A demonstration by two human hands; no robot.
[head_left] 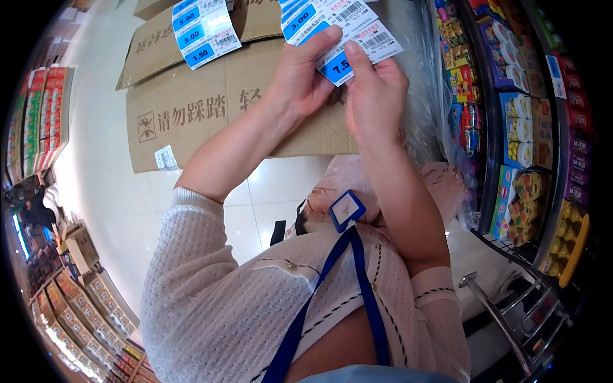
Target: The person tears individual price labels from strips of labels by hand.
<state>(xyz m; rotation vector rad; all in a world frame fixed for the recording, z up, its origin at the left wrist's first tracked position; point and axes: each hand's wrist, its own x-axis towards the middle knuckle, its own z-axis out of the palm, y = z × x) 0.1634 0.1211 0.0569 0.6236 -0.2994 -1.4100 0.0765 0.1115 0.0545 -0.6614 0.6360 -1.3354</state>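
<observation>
My left hand [297, 76] pinches blue-and-white price labels [332, 19] near the top of the view. One of them reads 3.00. Beside it, my right hand [378, 96] has its thumb on a price label [364, 48] showing 7.5, with the last digit covered by the thumb. The two hands almost meet at these labels, above a brown cardboard box [191, 96] with printed characters. To the left on the box lies another strip of price labels [203, 35], reading 5.90, 5.00 and 1.50. My fingertips behind the labels are partly hidden.
On the right stands a shelf [488, 121] of colourful packaged sweets, with clear plastic film [421, 96] by it. A metal rack [517, 313] is at lower right. Stocked shelves [48, 121] line the left, across a pale tiled floor [96, 159]. A blue lanyard [332, 262] hangs from my neck.
</observation>
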